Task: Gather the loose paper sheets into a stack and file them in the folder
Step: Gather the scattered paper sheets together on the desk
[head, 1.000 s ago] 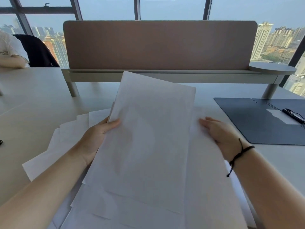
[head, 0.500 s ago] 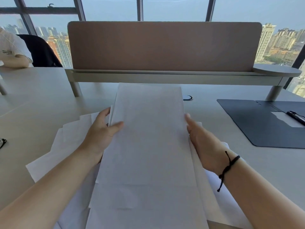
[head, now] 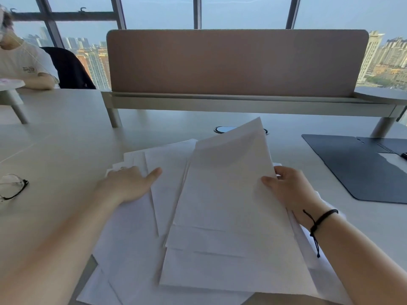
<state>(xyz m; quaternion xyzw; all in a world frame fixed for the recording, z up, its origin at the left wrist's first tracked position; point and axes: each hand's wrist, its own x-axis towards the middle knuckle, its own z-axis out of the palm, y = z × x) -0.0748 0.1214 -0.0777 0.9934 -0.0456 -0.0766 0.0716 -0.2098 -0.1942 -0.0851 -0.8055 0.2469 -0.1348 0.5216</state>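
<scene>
Right hand (head: 293,190) pinching paper stack (head: 229,212) edge, left hand (head: 130,183) flat on loose sheets (head: 167,164); folder (head: 361,170) well apart.

Both bare forearms reach forward, hands apart.

The left hand (head: 130,183) lies palm down, fingers spread flat and pointing forward, thumb angled out to the right. The right hand (head: 290,190) is turned on edge, its thumb in front and the other fingers curled behind in a pinch; those fingertips are mostly hidden, so the tightness of the grip is unclear. A black cord bracelet (head: 319,219) circles the right wrist.
</scene>
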